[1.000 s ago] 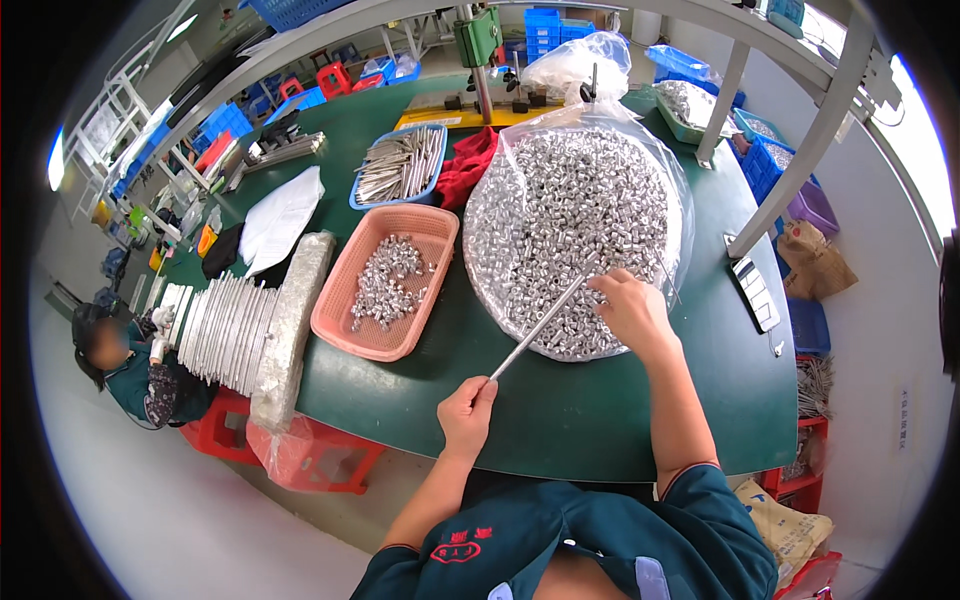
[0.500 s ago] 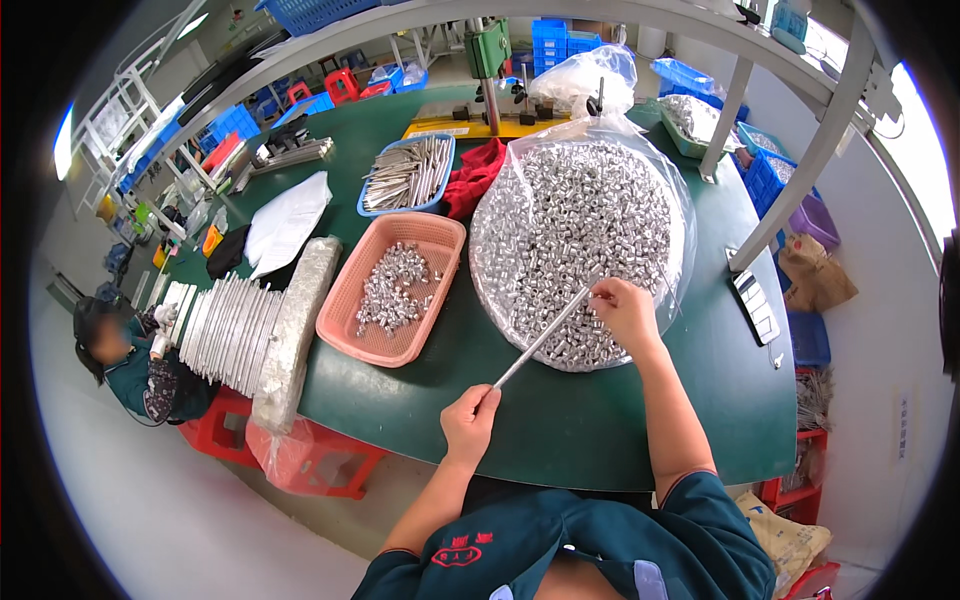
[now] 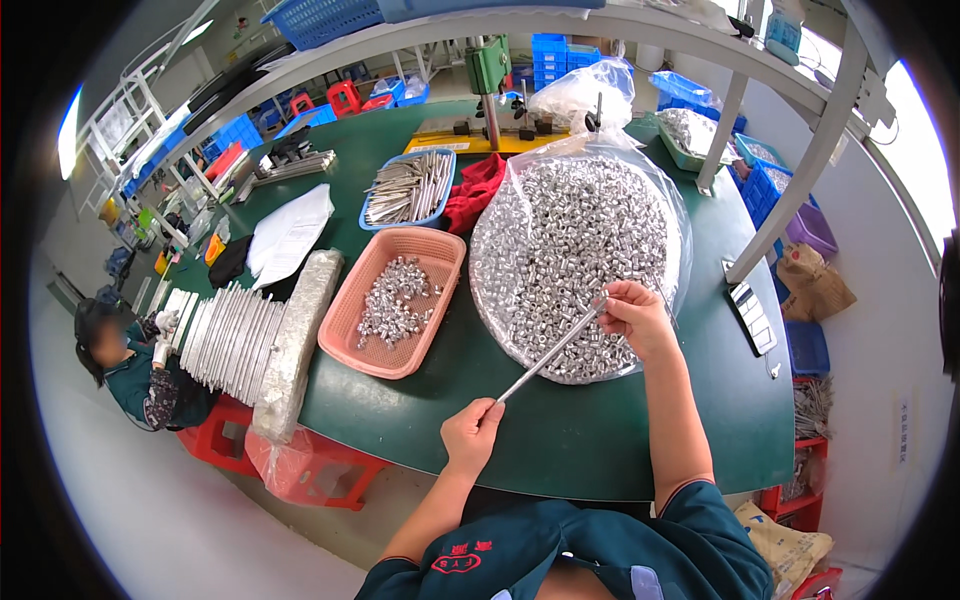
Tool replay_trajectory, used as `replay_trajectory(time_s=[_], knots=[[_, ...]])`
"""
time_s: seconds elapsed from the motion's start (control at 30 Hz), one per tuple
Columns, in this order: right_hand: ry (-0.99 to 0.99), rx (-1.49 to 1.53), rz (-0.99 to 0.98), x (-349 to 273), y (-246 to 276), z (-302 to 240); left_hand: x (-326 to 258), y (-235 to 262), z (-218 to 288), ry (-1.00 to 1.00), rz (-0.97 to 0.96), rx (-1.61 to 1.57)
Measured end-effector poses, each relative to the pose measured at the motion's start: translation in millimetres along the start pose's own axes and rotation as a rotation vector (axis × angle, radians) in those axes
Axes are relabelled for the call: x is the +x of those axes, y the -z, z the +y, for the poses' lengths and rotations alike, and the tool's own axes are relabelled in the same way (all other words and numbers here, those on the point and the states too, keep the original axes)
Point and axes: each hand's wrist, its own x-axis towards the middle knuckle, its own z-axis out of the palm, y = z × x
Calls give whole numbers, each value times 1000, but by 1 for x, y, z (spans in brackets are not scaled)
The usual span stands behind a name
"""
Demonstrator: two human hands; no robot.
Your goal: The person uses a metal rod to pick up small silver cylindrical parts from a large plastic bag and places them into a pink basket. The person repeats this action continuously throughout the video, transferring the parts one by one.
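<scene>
A long thin silver metal rod (image 3: 548, 358) slants up to the right between my two hands. My left hand (image 3: 472, 432) is closed round its lower end, above the front of the green table. At the upper end my right hand (image 3: 636, 314) pinches with thumb and fingers; whether a small part sits between them is hidden. Below and behind that hand lies a large round heap of short silver metal sleeves (image 3: 590, 235), in a clear plastic bag (image 3: 683, 235). To the left, a pink mesh basket (image 3: 337, 337) holds a smaller pile of similar sleeves (image 3: 395, 305).
Behind the pink basket stands a blue basket (image 3: 364, 218) of metal rods beside a red cloth (image 3: 472, 195). Metal bars (image 3: 235, 340) lie stacked at the left, near a co-worker (image 3: 150, 365). A green press (image 3: 488, 65) stands at the back; a phone (image 3: 752, 318) lies right.
The view has shifted slightly. My right hand still pinches at the rod's upper end, its fingers turned a little, and my left hand keeps the lower end.
</scene>
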Motion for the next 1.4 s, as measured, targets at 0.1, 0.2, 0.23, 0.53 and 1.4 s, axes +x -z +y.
replay_trajectory(time_s=[0.1, 0.2, 0.23, 0.53, 1.4], knots=[[18, -4, 5, -2, -4, -2, 1, 0, 1, -8, 8, 28], [52, -3, -6, -3, -5, -2, 1, 0, 2, -1, 11, 41], [61, -7, -11, -3, -4, -1, 1, 0, 2, 6, 12, 42], [35, 130, -1, 3, -1, 9, 1, 1, 3, -8, 4, 22], [-98, 63, -34, -1, 10, -9, 2, -2, -3, -58, 44, 20]])
